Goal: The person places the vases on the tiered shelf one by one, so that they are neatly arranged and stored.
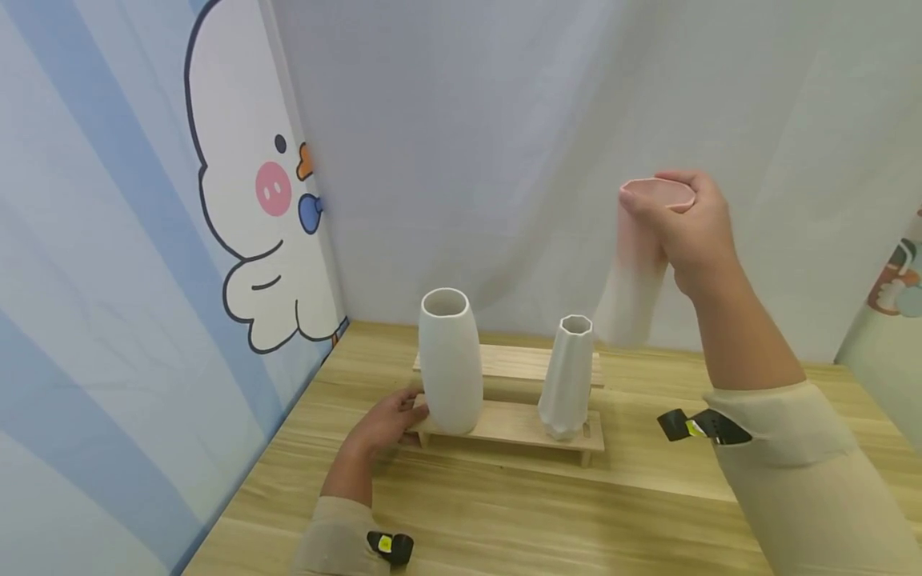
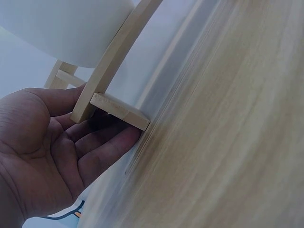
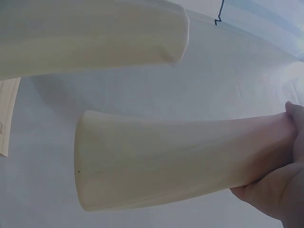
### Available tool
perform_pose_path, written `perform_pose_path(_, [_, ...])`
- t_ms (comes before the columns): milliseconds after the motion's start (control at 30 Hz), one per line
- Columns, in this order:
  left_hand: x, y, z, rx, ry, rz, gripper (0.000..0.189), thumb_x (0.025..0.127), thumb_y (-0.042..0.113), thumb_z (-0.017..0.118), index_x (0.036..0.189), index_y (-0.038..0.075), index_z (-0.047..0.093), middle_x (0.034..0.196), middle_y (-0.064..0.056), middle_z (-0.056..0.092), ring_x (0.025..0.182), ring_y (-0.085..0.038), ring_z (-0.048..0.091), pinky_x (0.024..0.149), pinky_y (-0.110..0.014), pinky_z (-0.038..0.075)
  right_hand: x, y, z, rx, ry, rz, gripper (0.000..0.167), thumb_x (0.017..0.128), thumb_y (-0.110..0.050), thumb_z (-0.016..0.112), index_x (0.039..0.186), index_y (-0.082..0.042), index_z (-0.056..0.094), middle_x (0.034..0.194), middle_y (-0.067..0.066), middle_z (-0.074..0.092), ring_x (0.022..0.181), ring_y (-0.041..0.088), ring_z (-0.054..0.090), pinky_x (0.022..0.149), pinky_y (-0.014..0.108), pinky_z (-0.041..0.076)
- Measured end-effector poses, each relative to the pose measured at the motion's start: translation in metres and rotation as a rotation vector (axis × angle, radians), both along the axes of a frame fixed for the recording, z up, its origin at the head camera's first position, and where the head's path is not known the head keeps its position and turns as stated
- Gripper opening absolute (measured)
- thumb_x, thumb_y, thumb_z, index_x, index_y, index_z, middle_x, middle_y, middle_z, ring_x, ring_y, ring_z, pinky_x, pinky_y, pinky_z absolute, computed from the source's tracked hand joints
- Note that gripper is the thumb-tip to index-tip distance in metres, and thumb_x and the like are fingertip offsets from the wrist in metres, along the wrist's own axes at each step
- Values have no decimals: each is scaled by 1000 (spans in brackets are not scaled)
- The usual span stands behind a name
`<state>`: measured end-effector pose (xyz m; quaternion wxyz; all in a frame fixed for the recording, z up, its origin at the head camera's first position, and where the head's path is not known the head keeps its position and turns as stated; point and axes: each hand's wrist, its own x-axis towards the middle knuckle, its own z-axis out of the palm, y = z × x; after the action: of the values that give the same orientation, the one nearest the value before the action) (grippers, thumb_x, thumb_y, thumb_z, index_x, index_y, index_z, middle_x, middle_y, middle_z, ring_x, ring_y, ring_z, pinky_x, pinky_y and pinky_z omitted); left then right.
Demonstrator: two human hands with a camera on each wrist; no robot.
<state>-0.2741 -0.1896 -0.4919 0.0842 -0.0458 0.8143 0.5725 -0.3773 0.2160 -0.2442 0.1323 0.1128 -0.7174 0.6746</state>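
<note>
My right hand (image 1: pixel 695 228) grips a pink-to-white vase (image 1: pixel 637 272) near its pink rim and holds it in the air, to the right of the wooden stand. In the right wrist view the pale lower part of this vase (image 3: pixel 161 159) points left. My left hand (image 1: pixel 389 420) holds the left end of the two-step wooden stand (image 1: pixel 504 420). In the left wrist view the thumb lies against the slat and the fingers curl round the leg (image 2: pixel 121 111). A tall rounded white vase (image 1: pixel 451 364) and a slimmer fluted white vase (image 1: pixel 567 380) stand upright on the lower step.
The stand is on a wood-grain table (image 1: pixel 504 520). Behind it hangs a pale grey curtain (image 1: pixel 468 160). A blue-striped panel with a cartoon bird (image 1: pixel 238 184) lines the left side. The upper step (image 1: pixel 519 362) runs behind the two standing vases.
</note>
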Motion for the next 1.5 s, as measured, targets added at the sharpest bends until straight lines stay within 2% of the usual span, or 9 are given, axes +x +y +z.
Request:
perform_pose_path(133, [1,0,0,0,1,8,54,98,30,61,146,10,45,150,-24,41,117,-34,61,84,-44,58,-1,-7,2,-61,7,25,74,75,-31,86,134,-9,48,110,1,56,91,16,58,64,22,53])
perform_pose_path(300, [1,2,0,-4,4,3,54,98,31,61,145,9,45,151,-25,39,118,-36,61,84,-44,58,0,-16,4,-76,18,47,73,74,-30,86,133,-10,48,110,2,57,90,17,58,64,23,53])
perform_pose_path(667, [2,5,4,-16,-10,6,54,98,32,62,145,11,46,154,-25,35,116,-36,62,86,-44,58,-2,-32,0,-45,18,47,73,75,-34,85,133,-12,48,114,4,54,95,20,57,66,25,54])
perform_pose_path(900, [0,6,3,-32,-15,3,55,97,35,61,145,13,46,152,-23,38,114,-33,64,90,-45,56,-3,-41,-5,8,52,40,73,77,-38,82,135,-12,47,114,3,54,95,18,57,68,26,54])
perform_pose_path(1267, [0,6,3,-18,-5,7,55,98,33,62,146,12,45,153,-24,37,110,-30,65,86,-44,58,-2,-46,-5,7,42,58,77,76,-40,83,138,-12,46,118,5,52,99,20,56,72,30,54])
perform_pose_path(1500, [2,6,3,-22,-13,17,57,97,33,62,147,12,44,154,-26,34,108,-34,66,88,-45,57,-1,-49,-8,25,35,49,78,77,-41,82,139,-13,45,119,4,51,99,19,54,73,31,53])
